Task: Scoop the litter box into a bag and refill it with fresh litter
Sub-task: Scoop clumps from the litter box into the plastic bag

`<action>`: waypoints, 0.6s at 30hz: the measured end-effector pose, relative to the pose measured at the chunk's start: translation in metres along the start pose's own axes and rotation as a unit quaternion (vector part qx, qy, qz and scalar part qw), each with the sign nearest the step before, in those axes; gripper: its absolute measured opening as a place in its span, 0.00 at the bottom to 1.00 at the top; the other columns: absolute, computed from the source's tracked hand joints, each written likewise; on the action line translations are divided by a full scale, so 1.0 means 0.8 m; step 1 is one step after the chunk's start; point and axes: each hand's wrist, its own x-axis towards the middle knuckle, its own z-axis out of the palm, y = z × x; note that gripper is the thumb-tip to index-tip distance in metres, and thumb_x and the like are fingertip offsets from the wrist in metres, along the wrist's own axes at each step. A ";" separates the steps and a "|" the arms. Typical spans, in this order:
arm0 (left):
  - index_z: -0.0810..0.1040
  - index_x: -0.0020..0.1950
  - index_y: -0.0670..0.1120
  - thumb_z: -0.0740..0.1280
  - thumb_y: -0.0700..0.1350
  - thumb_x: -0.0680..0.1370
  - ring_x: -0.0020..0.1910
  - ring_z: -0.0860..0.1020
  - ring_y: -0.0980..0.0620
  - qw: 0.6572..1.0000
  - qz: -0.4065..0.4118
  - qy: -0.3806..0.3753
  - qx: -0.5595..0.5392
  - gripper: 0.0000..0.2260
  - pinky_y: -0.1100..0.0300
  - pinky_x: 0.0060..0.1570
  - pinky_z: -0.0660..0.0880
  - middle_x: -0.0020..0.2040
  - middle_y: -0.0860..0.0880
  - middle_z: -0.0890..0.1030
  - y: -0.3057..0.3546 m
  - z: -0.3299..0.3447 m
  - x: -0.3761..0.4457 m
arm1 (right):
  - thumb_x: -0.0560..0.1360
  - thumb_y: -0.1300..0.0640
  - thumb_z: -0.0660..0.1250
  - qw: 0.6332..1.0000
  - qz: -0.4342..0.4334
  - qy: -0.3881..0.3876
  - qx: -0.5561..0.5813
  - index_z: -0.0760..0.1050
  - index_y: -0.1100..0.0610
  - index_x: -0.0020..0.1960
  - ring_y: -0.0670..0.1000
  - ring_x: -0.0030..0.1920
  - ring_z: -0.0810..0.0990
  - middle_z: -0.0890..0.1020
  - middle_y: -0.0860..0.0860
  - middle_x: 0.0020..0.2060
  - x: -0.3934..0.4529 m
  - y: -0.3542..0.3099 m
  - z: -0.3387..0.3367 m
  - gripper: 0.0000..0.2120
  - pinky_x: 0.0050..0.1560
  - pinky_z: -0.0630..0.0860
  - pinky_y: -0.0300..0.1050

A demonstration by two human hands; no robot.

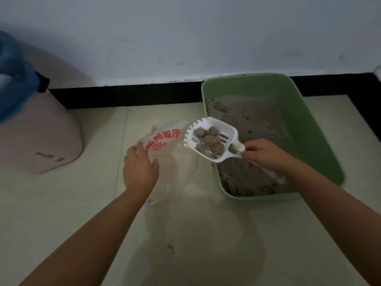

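A green litter box (305,129) full of grey litter (249,118) stands on the floor at the right. My right hand (266,154) grips the handle of a white slotted scoop (231,133), held over the box's left rim. Several grey clumps (209,138) lie in the scoop. Just left of the scoop, a clear plastic bag (175,159) with red print sits on the floor. My left hand (139,168) holds the bag's edge, thumb curled over it, keeping its mouth spread toward the scoop.
A pink rounded container (39,137) with a blue piece (12,79) on top stands at the left. A black skirting strip (127,96) runs along the white wall behind. Pale floor tiles (195,244) lie in front.
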 end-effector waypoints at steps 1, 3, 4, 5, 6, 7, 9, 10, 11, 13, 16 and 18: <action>0.63 0.70 0.38 0.62 0.44 0.78 0.64 0.68 0.38 0.999 -0.032 -0.013 -0.028 0.22 0.48 0.60 0.67 0.66 0.37 0.68 -0.002 -0.002 0.003 | 0.77 0.64 0.58 0.999 0.000 -0.013 -0.039 0.70 0.58 0.30 0.43 0.20 0.69 0.72 0.51 0.24 0.004 -0.013 0.011 0.16 0.24 0.66 0.34; 0.70 0.63 0.36 0.58 0.43 0.80 0.58 0.74 0.37 0.995 -0.067 -0.027 -0.064 0.15 0.51 0.52 0.70 0.59 0.36 0.74 -0.006 -0.005 0.009 | 0.77 0.62 0.57 0.989 0.003 -0.039 -0.141 0.66 0.57 0.28 0.46 0.23 0.68 0.70 0.51 0.25 0.016 -0.038 0.036 0.18 0.26 0.65 0.36; 0.73 0.59 0.35 0.56 0.43 0.81 0.55 0.75 0.37 0.995 -0.064 -0.027 -0.076 0.13 0.52 0.48 0.70 0.56 0.35 0.77 -0.009 -0.004 0.013 | 0.77 0.62 0.56 0.980 0.008 -0.047 -0.192 0.64 0.58 0.28 0.47 0.25 0.67 0.68 0.52 0.26 0.022 -0.050 0.049 0.19 0.26 0.63 0.37; 0.74 0.55 0.34 0.55 0.43 0.81 0.53 0.76 0.37 0.994 -0.050 -0.027 -0.088 0.14 0.53 0.46 0.70 0.53 0.35 0.78 -0.010 -0.004 0.015 | 0.77 0.62 0.56 0.971 0.013 -0.051 -0.233 0.62 0.58 0.28 0.47 0.27 0.65 0.67 0.52 0.28 0.028 -0.060 0.062 0.18 0.27 0.62 0.37; 0.74 0.53 0.34 0.55 0.43 0.81 0.51 0.76 0.38 0.994 -0.036 -0.033 -0.098 0.14 0.53 0.45 0.70 0.51 0.35 0.79 -0.011 -0.004 0.016 | 0.77 0.63 0.56 0.964 0.013 -0.051 -0.261 0.64 0.59 0.30 0.48 0.29 0.66 0.67 0.52 0.29 0.032 -0.070 0.075 0.16 0.28 0.62 0.38; 0.74 0.52 0.34 0.55 0.43 0.81 0.50 0.77 0.38 0.993 -0.025 -0.038 -0.109 0.14 0.54 0.45 0.70 0.50 0.35 0.79 -0.010 -0.004 0.017 | 0.77 0.63 0.56 0.957 0.012 -0.052 -0.284 0.69 0.62 0.35 0.50 0.32 0.70 0.71 0.54 0.33 0.035 -0.078 0.087 0.12 0.31 0.65 0.38; 0.75 0.50 0.34 0.56 0.44 0.81 0.48 0.78 0.39 0.988 -0.025 -0.049 -0.145 0.14 0.56 0.43 0.70 0.49 0.36 0.80 -0.010 -0.002 0.019 | 0.77 0.63 0.57 0.941 -0.007 -0.047 -0.335 0.73 0.65 0.53 0.56 0.48 0.78 0.77 0.58 0.48 0.036 -0.092 0.108 0.09 0.42 0.71 0.44; 0.75 0.48 0.35 0.56 0.44 0.81 0.46 0.79 0.39 0.983 -0.036 -0.057 -0.172 0.14 0.56 0.44 0.72 0.48 0.36 0.80 -0.011 -0.001 0.019 | 0.77 0.63 0.57 0.929 -0.019 -0.037 -0.368 0.72 0.64 0.58 0.57 0.55 0.77 0.77 0.58 0.54 0.035 -0.098 0.117 0.12 0.48 0.73 0.45; 0.74 0.45 0.37 0.56 0.44 0.81 0.44 0.81 0.40 0.978 -0.047 -0.064 -0.195 0.13 0.57 0.43 0.74 0.45 0.37 0.80 -0.012 -0.001 0.021 | 0.78 0.64 0.57 0.915 -0.033 -0.025 -0.400 0.72 0.63 0.60 0.57 0.58 0.76 0.76 0.58 0.58 0.035 -0.102 0.125 0.13 0.52 0.74 0.46; 0.68 0.36 0.43 0.55 0.44 0.81 0.41 0.82 0.41 0.972 -0.059 -0.075 -0.216 0.15 0.61 0.39 0.73 0.36 0.43 0.78 -0.014 -0.002 0.022 | 0.78 0.66 0.55 0.891 -0.052 -0.014 -0.451 0.71 0.63 0.62 0.57 0.61 0.75 0.75 0.57 0.61 0.036 -0.107 0.135 0.14 0.57 0.72 0.46; 0.65 0.34 0.46 0.54 0.44 0.82 0.37 0.80 0.43 0.971 -0.052 -0.084 -0.216 0.16 0.63 0.37 0.71 0.31 0.49 0.72 -0.020 -0.006 0.022 | 0.79 0.64 0.54 0.878 -0.054 -0.018 -0.476 0.71 0.63 0.62 0.56 0.61 0.76 0.77 0.57 0.60 0.033 -0.110 0.130 0.14 0.55 0.71 0.44; 0.69 0.40 0.42 0.53 0.45 0.82 0.34 0.78 0.46 0.973 -0.045 -0.087 -0.209 0.13 0.61 0.38 0.73 0.35 0.45 0.76 -0.025 -0.007 0.021 | 0.79 0.63 0.55 0.872 -0.074 0.008 -0.484 0.72 0.62 0.59 0.56 0.57 0.77 0.79 0.57 0.56 0.032 -0.107 0.122 0.12 0.47 0.69 0.43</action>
